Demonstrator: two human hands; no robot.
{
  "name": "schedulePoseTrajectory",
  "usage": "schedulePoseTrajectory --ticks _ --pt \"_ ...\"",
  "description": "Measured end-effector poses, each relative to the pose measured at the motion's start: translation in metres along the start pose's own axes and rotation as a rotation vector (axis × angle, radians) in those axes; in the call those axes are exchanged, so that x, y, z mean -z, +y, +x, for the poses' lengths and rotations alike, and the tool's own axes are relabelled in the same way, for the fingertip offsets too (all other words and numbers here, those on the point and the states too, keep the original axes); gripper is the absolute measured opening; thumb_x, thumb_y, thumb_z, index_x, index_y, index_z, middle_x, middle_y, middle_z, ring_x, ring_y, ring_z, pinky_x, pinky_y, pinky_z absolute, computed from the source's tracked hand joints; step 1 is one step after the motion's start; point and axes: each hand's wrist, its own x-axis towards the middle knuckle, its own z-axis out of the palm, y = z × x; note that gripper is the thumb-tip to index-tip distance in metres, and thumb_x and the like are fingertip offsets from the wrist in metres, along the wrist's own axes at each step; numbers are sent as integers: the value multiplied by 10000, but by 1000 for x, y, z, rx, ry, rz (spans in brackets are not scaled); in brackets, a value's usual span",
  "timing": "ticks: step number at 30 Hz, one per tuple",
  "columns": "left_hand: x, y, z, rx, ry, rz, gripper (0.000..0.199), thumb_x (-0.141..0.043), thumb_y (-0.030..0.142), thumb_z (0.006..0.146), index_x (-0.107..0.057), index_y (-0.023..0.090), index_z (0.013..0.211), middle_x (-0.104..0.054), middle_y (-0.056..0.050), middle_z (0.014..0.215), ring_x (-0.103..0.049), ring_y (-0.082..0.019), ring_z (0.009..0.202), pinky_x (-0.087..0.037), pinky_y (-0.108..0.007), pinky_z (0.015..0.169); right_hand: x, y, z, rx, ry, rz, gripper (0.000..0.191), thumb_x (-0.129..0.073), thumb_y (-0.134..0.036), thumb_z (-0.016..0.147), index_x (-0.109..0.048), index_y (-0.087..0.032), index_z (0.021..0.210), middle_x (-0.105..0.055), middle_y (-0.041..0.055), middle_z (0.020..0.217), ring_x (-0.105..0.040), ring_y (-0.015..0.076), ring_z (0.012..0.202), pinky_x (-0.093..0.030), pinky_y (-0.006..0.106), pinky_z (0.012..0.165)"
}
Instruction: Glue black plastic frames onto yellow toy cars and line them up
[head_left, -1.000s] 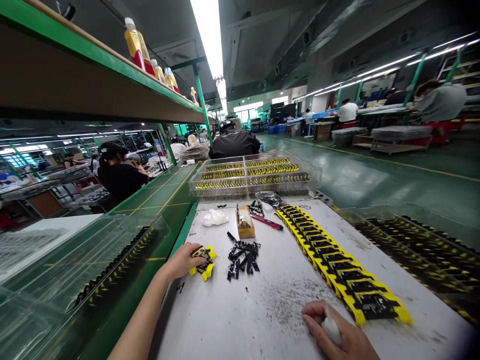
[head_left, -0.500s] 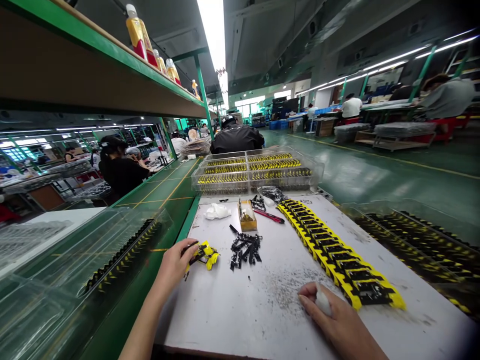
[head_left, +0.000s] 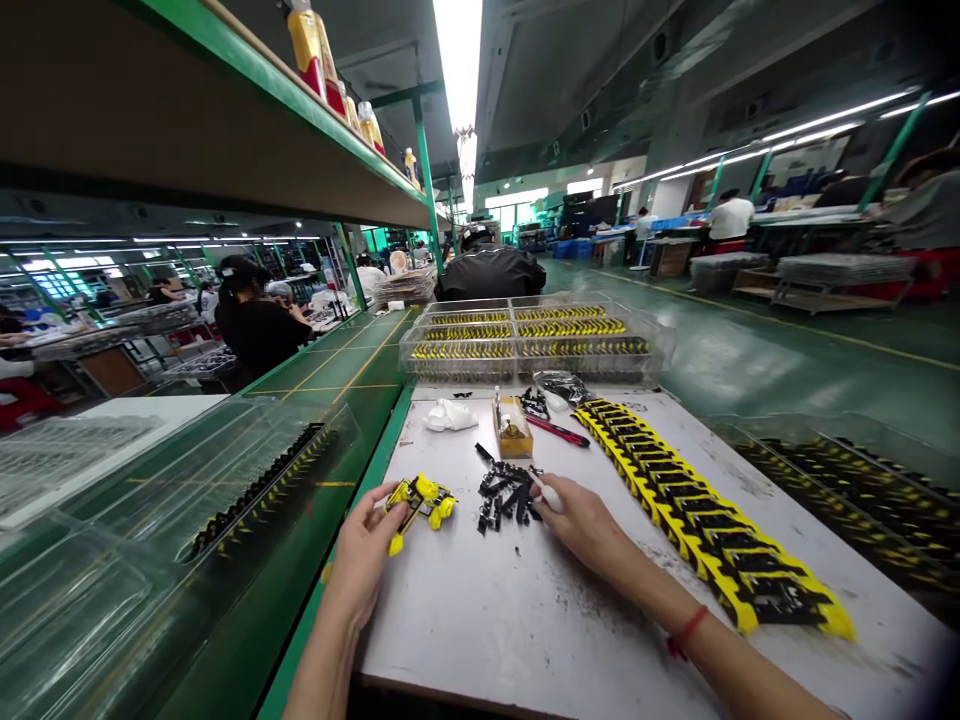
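Note:
Over the left part of the white board (head_left: 465,620), my left hand (head_left: 367,545) pinches a yellow and black part (head_left: 426,498). My right hand (head_left: 574,510) is closed around a small white tool (head_left: 551,494), its tip at the right edge of a pile of small black pieces (head_left: 501,490). A long row of yellow and black parts (head_left: 705,520) lies to the right of my right hand. Behind the pile stands a small yellowish box (head_left: 513,440), with a red and black knife (head_left: 559,431) beside it.
Clear trays of yellow and black parts (head_left: 517,372) are stacked at the board's far end. Another clear tray (head_left: 337,425) lies left, and more trays (head_left: 840,440) stand right. A shelf (head_left: 247,95) overhangs the left. People sit ahead and at both sides.
My right hand has moved forward and left from the bare board to the black pieces. My left hand has turned the yellow and black part slightly. The view has shifted a little left.

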Motion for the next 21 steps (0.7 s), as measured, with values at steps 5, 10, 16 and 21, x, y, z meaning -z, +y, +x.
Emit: schedulePoseTrajectory --ticks 5,10,16,21 --pt "-23 -12 -25 147 18 -197 595 -770 378 698 -532 184 1209 -678 -92 949 -654 -209 920 -545 -267 692 -11 13 20 117 -47 -52 287 -488 -163 832 -629 -226 1074 -559 63 959 -578 197 861 -449 313 800" --pt "-41 -18 -41 140 64 -207 494 -738 384 730 -575 191 1154 -642 -95 1064 -647 -204 944 -555 -263 708 -2 15 17 205 -83 -55 191 -513 -171 833 -617 -216 987 -524 69 1027 -566 198 862 -462 333 792" --pt "-57 -30 -49 40 96 -99 421 -705 425 742 -648 162 1066 -639 -97 1082 -648 -214 909 -558 -274 691 23 -3 2 189 -29 121 82 -491 -246 869 -560 -204 884 -580 48 961 -567 180 865 -449 311 791" --pt "-81 -44 -54 -45 15 74 375 -635 452 794 -675 169 1036 -639 -89 1041 -648 -170 736 -559 -307 702 35 -18 -12 -145 -193 604 232 -615 -405 801 -528 -195 849 -545 -38 607 -479 120 537 -377 248 517"
